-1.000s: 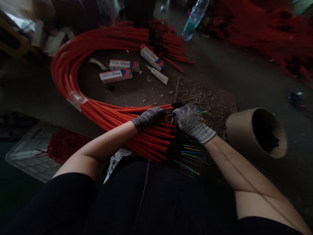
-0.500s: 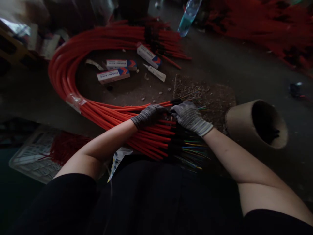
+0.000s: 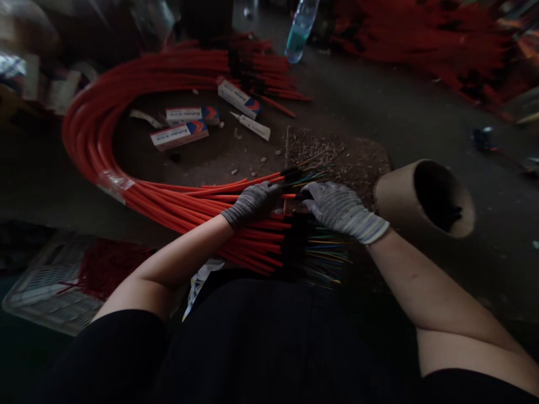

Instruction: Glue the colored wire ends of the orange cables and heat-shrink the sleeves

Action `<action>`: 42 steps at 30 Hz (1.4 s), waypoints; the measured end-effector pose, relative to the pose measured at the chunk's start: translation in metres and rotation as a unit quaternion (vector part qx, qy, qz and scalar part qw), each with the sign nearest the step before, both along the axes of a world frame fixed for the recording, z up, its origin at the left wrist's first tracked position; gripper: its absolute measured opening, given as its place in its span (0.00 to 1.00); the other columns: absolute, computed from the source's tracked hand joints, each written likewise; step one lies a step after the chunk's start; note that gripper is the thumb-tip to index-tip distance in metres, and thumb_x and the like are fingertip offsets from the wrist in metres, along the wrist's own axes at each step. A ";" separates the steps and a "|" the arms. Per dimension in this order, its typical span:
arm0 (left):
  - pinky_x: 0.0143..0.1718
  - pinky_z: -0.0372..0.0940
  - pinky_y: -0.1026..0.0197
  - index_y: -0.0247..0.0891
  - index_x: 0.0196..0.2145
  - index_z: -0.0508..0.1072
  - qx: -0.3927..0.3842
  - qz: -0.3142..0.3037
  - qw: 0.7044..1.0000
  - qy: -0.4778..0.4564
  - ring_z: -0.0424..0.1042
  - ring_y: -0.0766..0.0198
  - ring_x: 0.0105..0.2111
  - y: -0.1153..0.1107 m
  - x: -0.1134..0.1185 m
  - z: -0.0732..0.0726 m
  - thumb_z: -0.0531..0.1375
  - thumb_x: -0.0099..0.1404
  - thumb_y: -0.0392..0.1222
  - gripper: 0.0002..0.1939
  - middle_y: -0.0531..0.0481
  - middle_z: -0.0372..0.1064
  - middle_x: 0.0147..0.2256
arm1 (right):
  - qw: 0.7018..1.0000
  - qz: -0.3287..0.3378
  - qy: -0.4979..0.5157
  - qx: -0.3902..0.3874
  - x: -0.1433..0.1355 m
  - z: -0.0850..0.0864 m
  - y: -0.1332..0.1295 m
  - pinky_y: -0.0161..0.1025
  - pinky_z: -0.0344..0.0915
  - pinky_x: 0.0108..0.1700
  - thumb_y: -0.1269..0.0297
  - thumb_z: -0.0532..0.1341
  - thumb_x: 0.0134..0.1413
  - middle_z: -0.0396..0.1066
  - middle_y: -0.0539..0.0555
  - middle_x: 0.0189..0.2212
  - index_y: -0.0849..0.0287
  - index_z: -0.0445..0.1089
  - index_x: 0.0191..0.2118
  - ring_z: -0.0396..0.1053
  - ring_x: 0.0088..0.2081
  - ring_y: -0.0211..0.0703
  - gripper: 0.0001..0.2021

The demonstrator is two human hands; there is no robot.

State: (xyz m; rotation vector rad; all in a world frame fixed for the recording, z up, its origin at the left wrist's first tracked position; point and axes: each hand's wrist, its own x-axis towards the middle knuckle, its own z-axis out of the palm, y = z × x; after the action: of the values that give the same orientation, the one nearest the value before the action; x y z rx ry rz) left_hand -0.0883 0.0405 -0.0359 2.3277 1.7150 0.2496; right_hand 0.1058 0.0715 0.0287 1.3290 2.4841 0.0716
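A thick bundle of red cables (image 3: 95, 120) curves round in a loop, bound with clear tape (image 3: 114, 183). Its near ends fan out below my hands, with black sleeves (image 3: 292, 238) and thin coloured wires (image 3: 326, 249) sticking out. My gloved left hand (image 3: 259, 199) is closed round one red cable (image 3: 289, 196), whose end juts out to the right of the fingers. At the black tip of that cable, my gloved right hand (image 3: 332, 205) pinches with thumb and forefinger. Another cable end with bared wires (image 3: 309, 178) lies just beyond.
Several small boxes (image 3: 179, 134) and a white tube (image 3: 252, 127) lie inside the loop. A brown board (image 3: 357, 154) covered in scraps and a cardboard tube (image 3: 393, 193) are on the right. Behind stands a bottle (image 3: 300, 36). A plastic crate (image 3: 46, 292) holds red pieces at lower left.
My right hand has drawn a little away from my left, exposing the red cable's end between them. The whole scene has shifted left as the head turned.
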 end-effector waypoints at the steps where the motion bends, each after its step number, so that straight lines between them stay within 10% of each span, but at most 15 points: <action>1: 0.44 0.68 0.59 0.42 0.66 0.66 0.001 0.000 1.000 -0.016 0.76 0.54 0.47 0.001 0.000 0.001 0.53 0.74 0.42 0.24 0.39 0.74 0.50 | 1.000 0.001 0.004 0.022 -0.001 -0.004 0.001 0.44 0.61 0.45 0.62 0.52 0.68 0.76 0.66 0.48 0.63 0.70 0.56 0.72 0.48 0.56 0.18; 14: 0.54 0.70 0.58 0.35 0.58 0.75 0.025 -0.043 0.979 -0.200 0.76 0.56 0.52 0.011 0.002 -0.012 0.58 0.69 0.32 0.21 0.41 0.75 0.55 | 0.989 0.096 0.101 0.054 0.006 -0.036 0.026 0.47 0.58 0.50 0.65 0.50 0.66 0.77 0.66 0.44 0.65 0.75 0.49 0.69 0.47 0.58 0.18; 23: 0.48 0.69 0.51 0.37 0.50 0.79 -0.007 0.000 1.000 0.013 0.75 0.49 0.48 0.015 0.004 0.012 0.57 0.71 0.42 0.15 0.36 0.74 0.49 | 0.972 0.047 0.229 0.028 0.014 -0.012 0.025 0.46 0.62 0.58 0.63 0.54 0.66 0.75 0.58 0.55 0.59 0.74 0.58 0.71 0.55 0.54 0.20; 28: 0.43 0.68 0.58 0.32 0.47 0.79 -0.087 -0.163 0.983 0.000 0.75 0.57 0.40 0.002 0.001 -0.002 0.54 0.73 0.47 0.18 0.39 0.77 0.43 | 0.986 0.055 0.071 -0.142 0.022 -0.001 0.010 0.43 0.66 0.55 0.62 0.53 0.68 0.77 0.53 0.53 0.54 0.76 0.53 0.74 0.53 0.49 0.17; 37: 0.38 0.67 0.63 0.32 0.45 0.77 -0.048 -0.079 0.979 -0.183 0.72 0.62 0.36 0.008 -0.002 -0.019 0.57 0.71 0.45 0.15 0.47 0.76 0.39 | 0.997 0.006 -0.012 -0.073 -0.002 0.022 -0.008 0.44 0.63 0.45 0.58 0.51 0.70 0.77 0.63 0.47 0.61 0.68 0.56 0.76 0.47 0.56 0.18; 42: 0.46 0.71 0.61 0.33 0.50 0.78 0.031 -0.041 0.967 -0.248 0.76 0.60 0.42 0.003 0.004 -0.025 0.59 0.67 0.36 0.15 0.45 0.79 0.44 | 0.999 0.048 -0.020 0.000 -0.005 0.006 -0.003 0.46 0.59 0.46 0.63 0.53 0.67 0.77 0.65 0.47 0.63 0.72 0.50 0.74 0.49 0.59 0.15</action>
State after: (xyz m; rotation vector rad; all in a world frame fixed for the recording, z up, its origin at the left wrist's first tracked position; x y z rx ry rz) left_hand -0.0845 0.0438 -0.0611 2.1268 1.3748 0.8022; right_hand 0.1010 0.0681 0.0349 1.1951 2.5136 0.1204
